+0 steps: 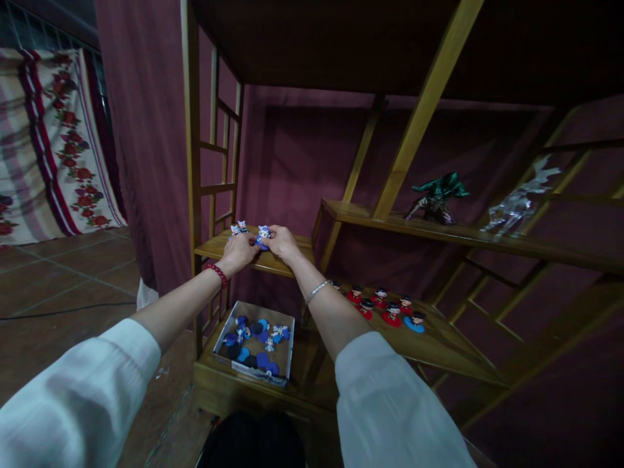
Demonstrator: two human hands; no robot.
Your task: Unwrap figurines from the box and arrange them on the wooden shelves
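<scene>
A small purple-and-white figurine [263,235] stands upright over a small wooden shelf [275,263]. My right hand [283,243] pinches it from the right, thumb and fingers closed at its side. From the left, my left hand [238,252] has its fingertips closed at the figurine's lower part, where its base is partly hidden. Just behind my left hand, small pale figurines [238,227] sit on the same shelf, partly covered by the hand. Below, a shallow cardboard box [289,354] holds several blue and white figurines and loose round discs in blue, purple and black.
Several red-based figurines [392,314] and one with a blue base [414,322] stand on a lower right shelf. A higher shelf [468,237] carries a green-draped sculpture [436,197] and a clear deer-like ornament [519,203]. A wooden post [192,162] rises at the left.
</scene>
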